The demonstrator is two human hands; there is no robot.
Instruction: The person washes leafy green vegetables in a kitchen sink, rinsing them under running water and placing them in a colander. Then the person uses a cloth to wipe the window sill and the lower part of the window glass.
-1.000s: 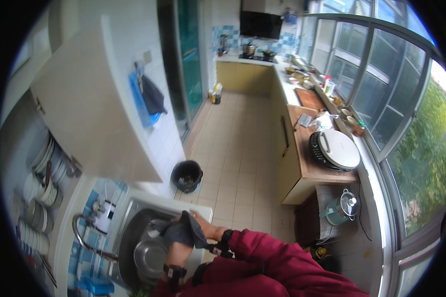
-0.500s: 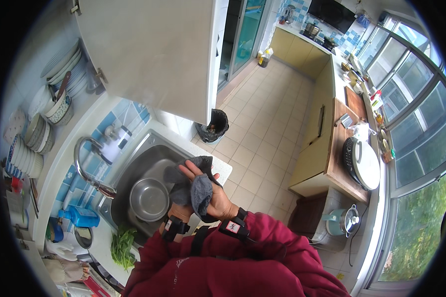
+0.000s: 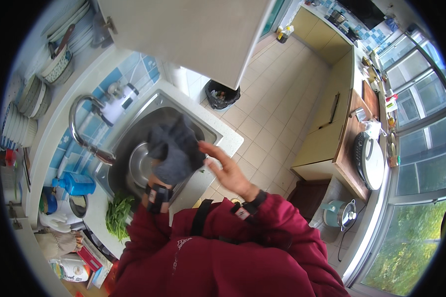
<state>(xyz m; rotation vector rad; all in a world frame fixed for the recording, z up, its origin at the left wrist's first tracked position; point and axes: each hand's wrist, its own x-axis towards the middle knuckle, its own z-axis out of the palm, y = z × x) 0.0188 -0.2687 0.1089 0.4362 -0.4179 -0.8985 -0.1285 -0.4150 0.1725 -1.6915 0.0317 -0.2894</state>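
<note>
A dark grey cloth [image 3: 176, 153], blurred by motion, hangs over the near right part of the sink. My left hand [image 3: 160, 172] is under and behind it. Only the heel of that hand shows near the wrist, and the cloth hides its fingers. Just right of the cloth is my right hand [image 3: 231, 173], its fingers stretched out and fingertips close to the cloth's edge. Whether they touch it, I cannot tell. In the steel sink [image 3: 210, 132] stands a round metal basin [image 3: 139, 166], partly covered by the cloth.
A curved faucet [image 3: 77, 123] reaches over the sink's left side. Leafy greens [image 3: 119, 218] and a blue bottle [image 3: 79, 184] are on the counter at left. An open cabinet door [image 3: 183, 34] hangs above the sink. A lined trash bin [image 3: 223, 95] stands on the floor beyond.
My right hand has come away from the cloth toward the right. The cloth has moved left over the sink with my left hand. The view has shifted slightly.
</note>
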